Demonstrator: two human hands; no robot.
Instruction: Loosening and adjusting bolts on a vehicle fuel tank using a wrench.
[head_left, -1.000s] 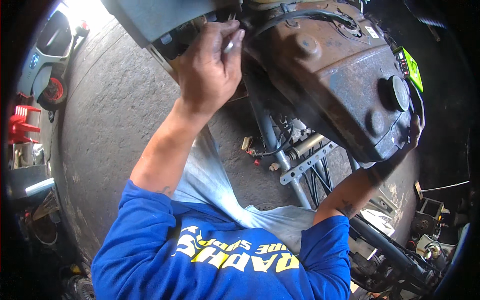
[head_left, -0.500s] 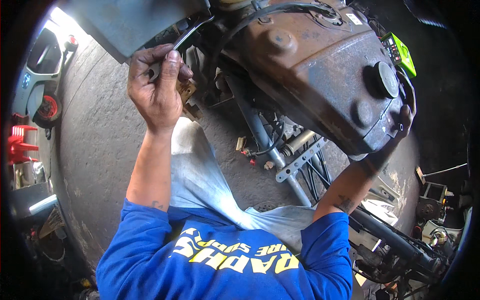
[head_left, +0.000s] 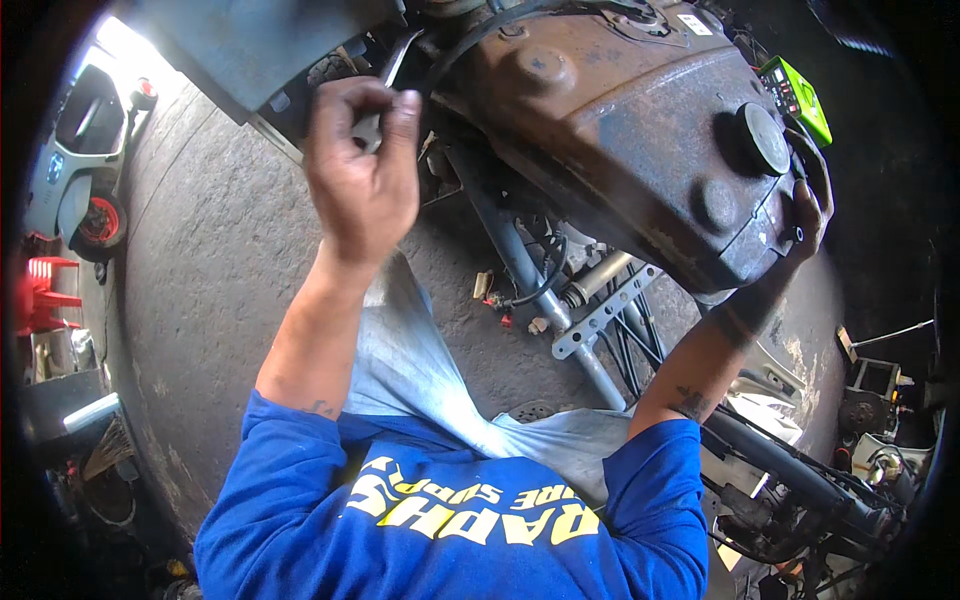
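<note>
My left hand [head_left: 362, 165] is closed around a slim metal wrench [head_left: 402, 58]. The wrench's far tip points up beside a thick black hose, and its other end shows inside the curled fingers. A rusty brown fuel tank [head_left: 610, 130] with a round cap [head_left: 765, 140] fills the upper right. My right hand [head_left: 814, 200] grips the tank's near right end, just beyond the cap, with the fingers wrapped over its edge and partly hidden. Above my left hand hangs a grey panel [head_left: 265, 50].
Beneath the tank run a grey frame tube [head_left: 520, 265], a perforated bracket [head_left: 605, 312] and dark cables. A bright green device [head_left: 797, 98] sits beyond the tank. Far left are a small vehicle with a red wheel [head_left: 98, 222] and red plastic furniture [head_left: 50, 292]. Loose parts crowd the lower right.
My left hand has moved right with the wrench, closer to the tank, and its wrist has turned. The right hand keeps its grip; the tank appears slightly shifted left in view.
</note>
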